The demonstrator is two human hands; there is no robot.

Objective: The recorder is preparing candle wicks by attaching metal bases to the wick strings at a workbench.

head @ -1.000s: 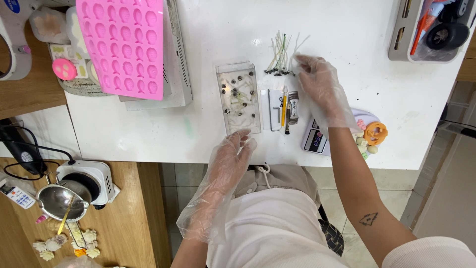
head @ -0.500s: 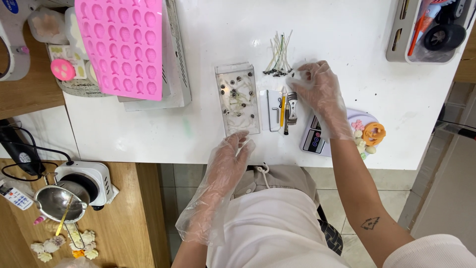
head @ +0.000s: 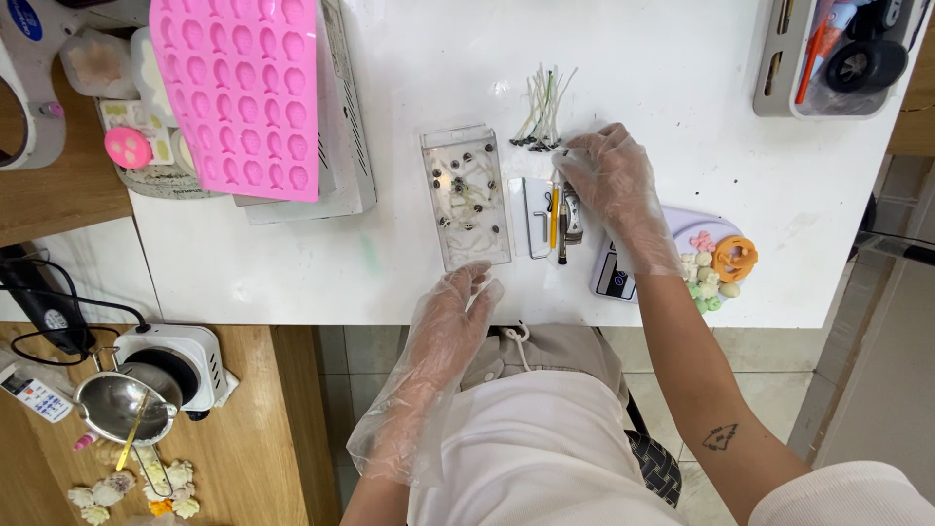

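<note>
While the gloved right hand is reaching over the small tools on the white counter, fingers curled so I can't tell the grip, the left hand is resting open-fingered just below the clear mold.

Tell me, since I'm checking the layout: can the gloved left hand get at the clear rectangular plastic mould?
Probably yes: the left hand rests at the table edge just below the clear rectangular plastic mould, nothing between them.
</note>
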